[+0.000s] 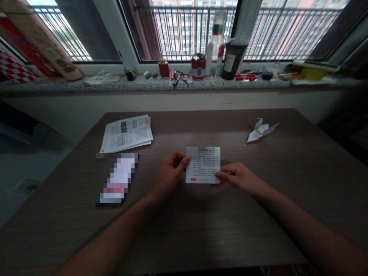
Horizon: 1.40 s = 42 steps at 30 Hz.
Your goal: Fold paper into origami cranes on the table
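Between my two hands is a small square of printed paper (202,165), held a little above the table with a red mark at its lower left. My left hand (173,168) pinches its left edge between thumb and fingers. On the other side, my right hand (234,175) grips the lower right edge, thumb in front and fingers partly hidden behind. A folded paper crane (261,130) in the same printed paper sits to the right, farther back. To the left lie stacked printed sheets (126,134) and a phone (118,180) with a blurred screen.
The brown wooden table (184,230) reaches to the wall under the window. Along the stone sill (161,85) stand a red can (198,67), a clear bottle (212,53), a dark drink cup (232,59), a yellow container (314,72) and several small items.
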Available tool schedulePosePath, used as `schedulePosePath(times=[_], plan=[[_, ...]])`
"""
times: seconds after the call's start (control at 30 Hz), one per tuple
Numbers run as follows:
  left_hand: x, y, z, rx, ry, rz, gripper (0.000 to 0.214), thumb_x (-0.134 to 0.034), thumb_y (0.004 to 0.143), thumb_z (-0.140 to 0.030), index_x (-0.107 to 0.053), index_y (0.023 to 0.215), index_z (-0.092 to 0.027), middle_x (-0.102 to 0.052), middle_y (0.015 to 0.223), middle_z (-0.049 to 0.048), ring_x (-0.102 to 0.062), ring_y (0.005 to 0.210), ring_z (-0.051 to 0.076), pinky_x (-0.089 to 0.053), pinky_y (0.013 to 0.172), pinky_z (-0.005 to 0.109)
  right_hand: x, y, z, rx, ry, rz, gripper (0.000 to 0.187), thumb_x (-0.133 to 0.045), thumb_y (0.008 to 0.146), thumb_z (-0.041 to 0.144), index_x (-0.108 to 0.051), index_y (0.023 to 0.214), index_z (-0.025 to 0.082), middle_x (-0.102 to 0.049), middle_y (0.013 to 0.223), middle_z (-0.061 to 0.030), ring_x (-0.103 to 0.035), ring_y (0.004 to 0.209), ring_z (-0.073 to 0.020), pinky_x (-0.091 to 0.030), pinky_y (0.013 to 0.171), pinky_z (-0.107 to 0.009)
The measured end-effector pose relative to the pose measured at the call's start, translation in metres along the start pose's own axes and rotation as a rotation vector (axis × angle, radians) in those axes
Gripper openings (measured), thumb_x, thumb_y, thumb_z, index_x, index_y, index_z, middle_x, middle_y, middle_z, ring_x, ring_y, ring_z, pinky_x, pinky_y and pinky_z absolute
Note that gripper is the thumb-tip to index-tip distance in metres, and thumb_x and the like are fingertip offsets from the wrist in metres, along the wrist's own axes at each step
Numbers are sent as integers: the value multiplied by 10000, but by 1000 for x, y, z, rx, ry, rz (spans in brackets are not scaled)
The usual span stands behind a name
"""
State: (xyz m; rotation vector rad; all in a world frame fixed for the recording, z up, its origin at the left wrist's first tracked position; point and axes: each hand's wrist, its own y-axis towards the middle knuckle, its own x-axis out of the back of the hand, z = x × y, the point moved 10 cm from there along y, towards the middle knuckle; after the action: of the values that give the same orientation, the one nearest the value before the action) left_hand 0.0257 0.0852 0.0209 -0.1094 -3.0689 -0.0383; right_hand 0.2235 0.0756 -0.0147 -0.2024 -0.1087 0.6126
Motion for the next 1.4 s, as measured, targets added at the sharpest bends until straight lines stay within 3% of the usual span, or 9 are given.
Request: schedulePosePath(times=[0.37,0.47,0.63,0.73,0.8,0.9,1.0,1.13,1.4], plan=[[2,2,4,8,33,7,250,-668,972,-407,-612,873,-185,-696,876,37,-691,848,197,-575,771,320,-1,2,-7,-48,55,22,411,-737,887,587,-813,964,191,-814,908,-91,-771,798,-201,-655,782,-368],[0,2,4,18,42,24,249,-667,973,-409,-613,879,-184,-705,880,41,-700,849,203,-575,769,326,5,3,-5,-33,80,-37,465,-698,897,636,-797,974,188,-813,939,-95,-772,810,-209,-657,779,-380],[-10,0,10,37,79,97,266,-659,971,-428,-615,864,-188,-719,849,49,-702,810,202,-567,730,321,23,2,2,28,13,-200,368,-665,938,579,-775,944,227,-800,956,-88,-751,817,-215,-644,739,-382],[-9,1,10,20,173,104,260,-657,968,-426,-638,870,-185,-733,863,59,-705,813,210,-562,717,319,33,2,4,62,-140,-281,364,-654,948,554,-762,1029,217,-781,903,-84,-726,770,-215,-623,701,-380],[-7,3,9,-7,272,101,252,-652,969,-419,-664,878,-185,-738,866,57,-707,807,215,-554,704,315,43,-3,18,162,-352,-400,385,-662,950,524,-732,1169,215,-764,921,-86,-712,787,-228,-611,736,-402],[-6,5,7,-56,415,108,221,-646,974,-395,-702,890,-197,-743,852,41,-706,779,213,-532,686,305,39,-13,44,351,-712,-504,454,-652,971,435,-638,1372,224,-727,1183,-129,-691,1066,-295,-571,945,-488],[-7,6,8,-96,506,117,182,-659,965,-360,-720,884,-209,-746,828,26,-697,750,208,-508,676,298,10,-13,48,452,-907,-365,504,-577,1018,366,-531,1506,247,-586,1490,-133,-555,1366,-316,-472,1129,-531],[-9,7,8,-126,566,118,164,-655,965,-336,-721,880,-212,-741,810,23,-686,724,210,-485,663,300,-22,-7,32,453,-1014,-177,620,-519,1049,358,-335,1635,271,-430,1639,-105,-420,1500,-299,-375,1226,-543],[-15,5,0,-226,754,138,171,-615,997,-297,-669,862,-207,-715,841,43,-678,756,222,-487,697,315,-35,2,13,438,-1104,-113,633,-499,1061,382,-302,1649,253,-339,1684,-89,-350,1538,-279,-309,1269,-515]])
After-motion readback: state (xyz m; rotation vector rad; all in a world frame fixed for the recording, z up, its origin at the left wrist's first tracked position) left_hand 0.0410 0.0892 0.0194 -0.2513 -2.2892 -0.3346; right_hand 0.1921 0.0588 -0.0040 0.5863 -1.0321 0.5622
